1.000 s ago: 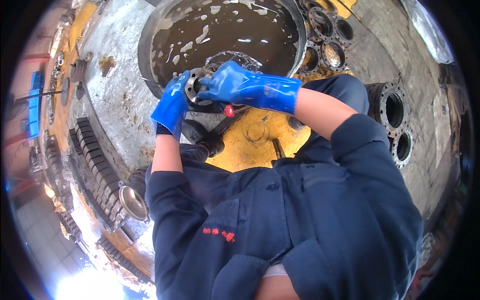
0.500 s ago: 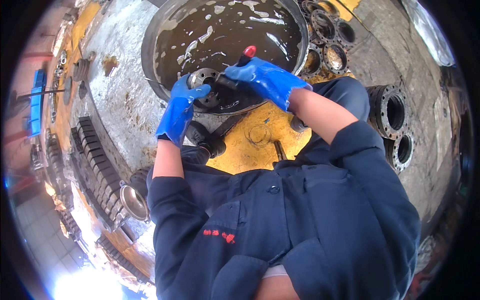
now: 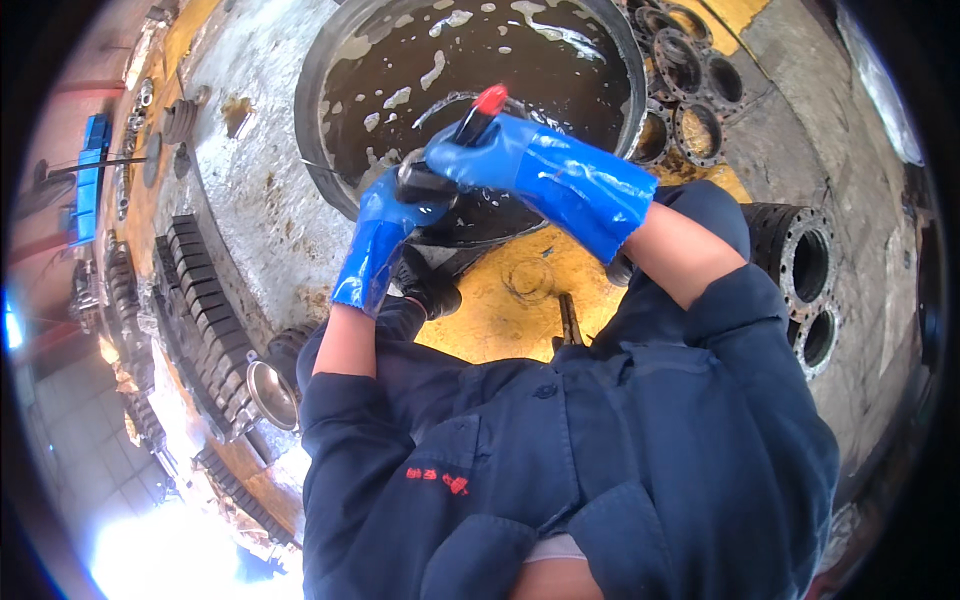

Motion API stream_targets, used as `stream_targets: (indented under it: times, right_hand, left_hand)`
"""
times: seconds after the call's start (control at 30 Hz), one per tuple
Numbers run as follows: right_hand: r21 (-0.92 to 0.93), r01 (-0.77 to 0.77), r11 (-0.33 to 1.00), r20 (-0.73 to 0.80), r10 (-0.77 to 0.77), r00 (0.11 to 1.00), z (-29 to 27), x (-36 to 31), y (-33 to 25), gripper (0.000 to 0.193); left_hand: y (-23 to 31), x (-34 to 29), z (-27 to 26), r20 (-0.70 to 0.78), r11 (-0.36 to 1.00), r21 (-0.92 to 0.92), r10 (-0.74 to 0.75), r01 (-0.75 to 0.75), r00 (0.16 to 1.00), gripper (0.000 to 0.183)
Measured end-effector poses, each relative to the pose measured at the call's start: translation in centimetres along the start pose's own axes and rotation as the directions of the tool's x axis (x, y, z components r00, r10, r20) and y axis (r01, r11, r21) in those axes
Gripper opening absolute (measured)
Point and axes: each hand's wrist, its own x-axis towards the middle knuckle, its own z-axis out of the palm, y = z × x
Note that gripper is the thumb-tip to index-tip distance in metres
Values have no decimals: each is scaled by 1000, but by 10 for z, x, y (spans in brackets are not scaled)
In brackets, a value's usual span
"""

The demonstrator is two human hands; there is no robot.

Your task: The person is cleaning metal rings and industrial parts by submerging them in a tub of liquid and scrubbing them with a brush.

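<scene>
Both my hands wear blue rubber gloves and are over the near side of a large round tub (image 3: 312, 110) of murky brown liquid with foam. My right hand (image 3: 495, 155) is closed round a black-handled brush (image 3: 490, 100) with a red handle end pointing up and away from me. Its dark head (image 3: 425, 184) is over my left hand (image 3: 385, 222). My left hand is closed on the round metal flange seen with bolt holes half a second ago. Brush and right glove now hide nearly all of that flange.
Dark ring flanges (image 3: 697, 132) are piled right of the tub, and more stacked flanges (image 3: 808, 262) stand beside my right knee. On the left lie a row of dark metal blocks (image 3: 205, 320) and a metal bowl (image 3: 272, 395). A yellow board (image 3: 500, 310) lies between my legs.
My right hand has moved left with the brush, its head now over the flange in my left hand. The tub and floor sit slightly lower and further right in view.
</scene>
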Motion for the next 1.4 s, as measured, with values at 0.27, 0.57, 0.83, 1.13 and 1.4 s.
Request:
stream_targets:
  times: [0.27,0.57,0.83,1.13,1.4]
  right_hand:
    - [-230,-200,953,-278,133,951,-41,16,6,27]
    - [-200,-77,977,8,80,997,-36,5,-10,36]
    - [-316,-219,923,-191,164,968,-46,7,68,43]
    - [-438,-320,840,-257,224,940,-57,-7,37,54]
    - [-83,-11,997,-95,3,995,-23,-31,-56,35]
  left_hand:
    - [69,-18,0,-24,938,345,26,-17,999,70]
    - [60,-6,-4,106,930,340,111,-141,988,81]
    - [77,-7,-15,140,873,469,76,-134,987,90]
    - [81,-6,-7,177,772,583,182,-252,967,83]
    - [54,-16,-14,145,843,484,189,-236,971,80]
